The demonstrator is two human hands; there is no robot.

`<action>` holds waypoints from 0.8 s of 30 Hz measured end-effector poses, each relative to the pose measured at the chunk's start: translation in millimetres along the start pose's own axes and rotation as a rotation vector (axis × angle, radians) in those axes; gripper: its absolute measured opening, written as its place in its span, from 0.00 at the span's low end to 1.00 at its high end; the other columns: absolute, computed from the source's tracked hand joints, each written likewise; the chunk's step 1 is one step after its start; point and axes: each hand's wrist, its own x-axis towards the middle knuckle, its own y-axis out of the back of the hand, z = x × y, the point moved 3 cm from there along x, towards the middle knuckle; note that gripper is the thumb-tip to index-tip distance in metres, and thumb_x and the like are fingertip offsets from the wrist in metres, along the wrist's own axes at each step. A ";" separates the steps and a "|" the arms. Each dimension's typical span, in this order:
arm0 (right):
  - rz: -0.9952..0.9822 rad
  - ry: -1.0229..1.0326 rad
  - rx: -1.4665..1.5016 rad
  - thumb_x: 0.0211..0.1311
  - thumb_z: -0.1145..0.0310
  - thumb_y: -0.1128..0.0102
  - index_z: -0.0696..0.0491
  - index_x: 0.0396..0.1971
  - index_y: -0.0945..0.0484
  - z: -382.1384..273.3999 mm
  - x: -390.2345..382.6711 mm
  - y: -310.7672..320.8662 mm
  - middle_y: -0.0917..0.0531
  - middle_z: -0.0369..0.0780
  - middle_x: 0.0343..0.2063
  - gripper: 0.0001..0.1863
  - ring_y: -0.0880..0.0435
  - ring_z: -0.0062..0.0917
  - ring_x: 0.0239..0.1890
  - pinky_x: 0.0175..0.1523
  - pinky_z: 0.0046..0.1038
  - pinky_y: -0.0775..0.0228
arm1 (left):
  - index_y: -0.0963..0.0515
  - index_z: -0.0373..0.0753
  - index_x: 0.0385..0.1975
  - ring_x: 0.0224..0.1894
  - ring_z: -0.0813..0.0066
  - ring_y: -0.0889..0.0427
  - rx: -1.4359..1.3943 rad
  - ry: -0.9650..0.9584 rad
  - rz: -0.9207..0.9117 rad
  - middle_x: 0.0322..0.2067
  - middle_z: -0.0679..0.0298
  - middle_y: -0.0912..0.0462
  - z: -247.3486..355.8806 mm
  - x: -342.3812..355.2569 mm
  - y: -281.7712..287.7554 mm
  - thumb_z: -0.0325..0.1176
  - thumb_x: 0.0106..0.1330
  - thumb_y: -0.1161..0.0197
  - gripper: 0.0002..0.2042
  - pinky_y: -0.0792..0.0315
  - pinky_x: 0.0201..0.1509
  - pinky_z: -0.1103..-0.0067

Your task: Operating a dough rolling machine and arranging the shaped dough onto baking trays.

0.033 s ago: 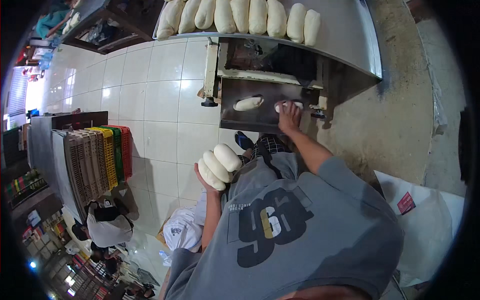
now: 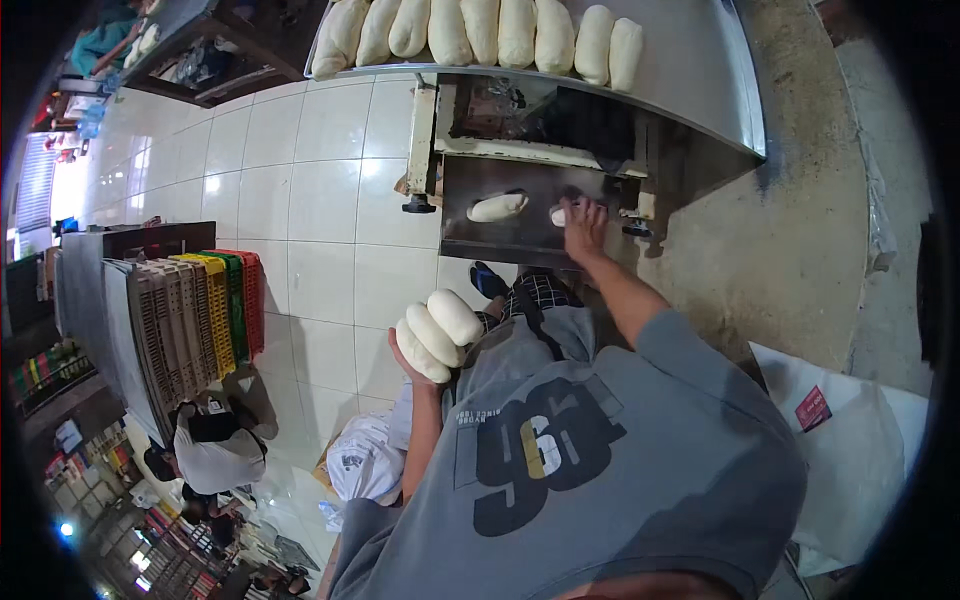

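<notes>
Three dough pieces (image 2: 438, 333) sit cradled in the left hand (image 2: 408, 370), below-left of the dark metal plate (image 2: 535, 238). On the plate, the right hand (image 2: 584, 230) has shifted slightly over one dough roll (image 2: 558, 216), judged still being worked; grip tightness cannot be told.

Got some multicolored crates (image 2: 207, 312) well left of the left fingers (image 2: 394, 340), somebody in a white top (image 2: 215, 458) further down-left, and a white sheet (image 2: 850, 440) down and right of the right fingers (image 2: 591, 214).
</notes>
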 end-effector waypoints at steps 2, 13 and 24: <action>-0.227 0.030 0.038 0.49 0.73 0.47 0.46 0.55 0.35 10.7 13.0 -2.4 0.31 0.45 0.46 0.28 0.34 0.40 0.52 0.57 0.43 0.47 | 0.31 0.40 0.52 0.54 0.59 0.29 0.048 -0.002 0.027 0.51 0.56 0.26 4.4 -9.0 -2.6 0.60 0.64 0.61 0.31 0.39 0.61 0.66; -0.434 -0.159 1.172 0.45 0.53 0.29 0.56 0.54 0.33 -99.8 -30.0 101.3 0.27 0.49 0.51 0.38 0.26 0.38 0.52 0.57 0.35 0.35 | 0.31 0.37 0.52 0.51 0.55 0.26 -0.056 0.250 -0.039 0.48 0.54 0.24 -8.8 -1.2 -34.8 0.61 0.62 0.57 0.32 0.34 0.58 0.64; -1.604 -0.156 2.085 0.71 0.53 0.62 0.52 0.57 0.33 -135.5 22.6 174.3 0.22 0.40 0.36 0.23 0.21 0.26 0.38 0.45 0.28 0.26 | 0.28 0.42 0.38 0.46 0.56 0.30 1.003 -0.467 0.023 0.40 0.57 0.26 41.5 -26.6 -34.9 0.50 0.60 0.52 0.18 0.40 0.55 0.66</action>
